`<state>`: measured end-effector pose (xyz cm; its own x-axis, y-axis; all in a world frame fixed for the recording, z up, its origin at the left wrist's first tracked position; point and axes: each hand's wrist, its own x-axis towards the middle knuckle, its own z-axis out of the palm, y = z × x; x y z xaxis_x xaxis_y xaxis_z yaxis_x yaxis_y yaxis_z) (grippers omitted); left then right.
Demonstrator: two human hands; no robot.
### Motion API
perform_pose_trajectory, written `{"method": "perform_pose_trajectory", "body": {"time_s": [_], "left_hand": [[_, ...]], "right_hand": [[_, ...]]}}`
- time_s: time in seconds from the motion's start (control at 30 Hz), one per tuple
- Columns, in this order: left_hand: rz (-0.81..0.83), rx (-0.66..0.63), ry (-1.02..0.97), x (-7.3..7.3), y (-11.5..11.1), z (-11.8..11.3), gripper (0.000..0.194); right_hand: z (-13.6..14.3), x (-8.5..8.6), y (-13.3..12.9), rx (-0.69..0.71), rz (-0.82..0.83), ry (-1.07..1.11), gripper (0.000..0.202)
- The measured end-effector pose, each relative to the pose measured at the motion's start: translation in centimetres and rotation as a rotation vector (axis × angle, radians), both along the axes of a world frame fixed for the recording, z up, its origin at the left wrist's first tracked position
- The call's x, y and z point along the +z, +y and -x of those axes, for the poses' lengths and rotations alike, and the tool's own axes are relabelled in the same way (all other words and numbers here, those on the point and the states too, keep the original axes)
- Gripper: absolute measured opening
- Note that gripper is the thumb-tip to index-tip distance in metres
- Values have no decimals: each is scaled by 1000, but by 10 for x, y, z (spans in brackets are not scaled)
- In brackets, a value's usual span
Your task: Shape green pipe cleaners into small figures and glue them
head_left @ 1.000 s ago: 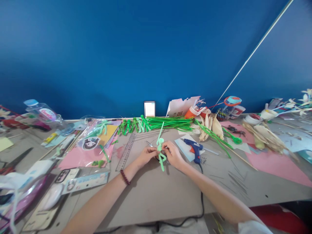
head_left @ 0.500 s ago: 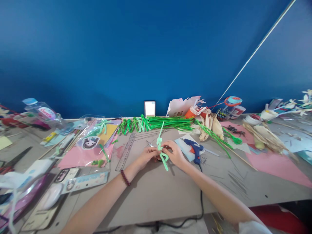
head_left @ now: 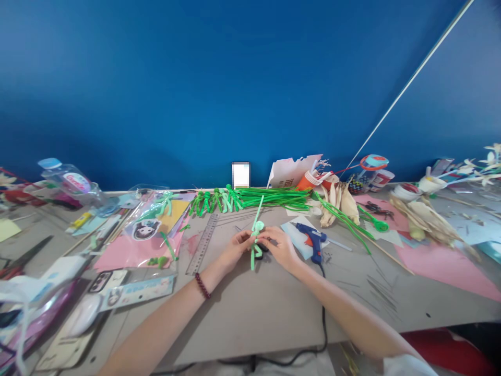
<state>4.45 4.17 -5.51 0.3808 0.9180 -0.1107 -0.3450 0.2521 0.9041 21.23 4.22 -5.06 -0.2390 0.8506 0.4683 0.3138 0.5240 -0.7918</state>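
Observation:
A pale green pipe-cleaner figure point(head_left: 259, 226) stands out above my fingertips, with a thin straight stem pointing up and bent ends hanging below. My left hand point(head_left: 237, 249) pinches its middle from the left, a dark red bead bracelet on the wrist. From the right, my right hand point(head_left: 279, 246) grips the same part with thumb and fingers. Behind them a row of green pipe-cleaner figures point(head_left: 216, 200) lies beside a bundle of green pipe cleaners point(head_left: 274, 197). A dark-handled tool point(head_left: 260, 251) lies partly hidden beneath my hands.
A blue glue gun point(head_left: 316, 244) with a black cord lies right of my hands. To the left are a clear ruler point(head_left: 202, 244), a plastic bag on pink paper point(head_left: 113, 253), and a bottle point(head_left: 74, 181). Dried husks point(head_left: 344, 203) and cups point(head_left: 309, 180) stand at the back right.
The pale green figure has turned between my fingers; its lower ends now hang straighter and further left. My hands have shifted slightly, and more of the dark-handled tool shows.

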Motion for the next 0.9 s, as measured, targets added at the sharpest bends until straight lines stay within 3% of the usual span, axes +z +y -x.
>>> {"method": "perform_pose_trajectory", "body": {"time_s": [0.1, 0.27, 0.4, 0.7, 0.8, 0.9], "left_hand": [[2, -30, 15, 2, 0, 1, 29], [0, -73, 22, 3, 0, 2, 26], [16, -59, 5, 1, 1, 0, 29], [-17, 34, 63, -4, -1, -3, 30], [-28, 34, 46, -4, -2, -3, 31], [-39, 41, 37, -6, -2, -4, 31]], "right_hand": [[1, -2, -4, -41, -66, -6, 14], [0, 0, -6, 11, -66, -30, 14], [-1, 3, -2, 64, -44, -14, 9], [2, 2, -5, 26, -86, -36, 13], [6, -2, -8, -46, -1, 39, 13], [12, -7, -7, -93, 241, 225, 14]]}}
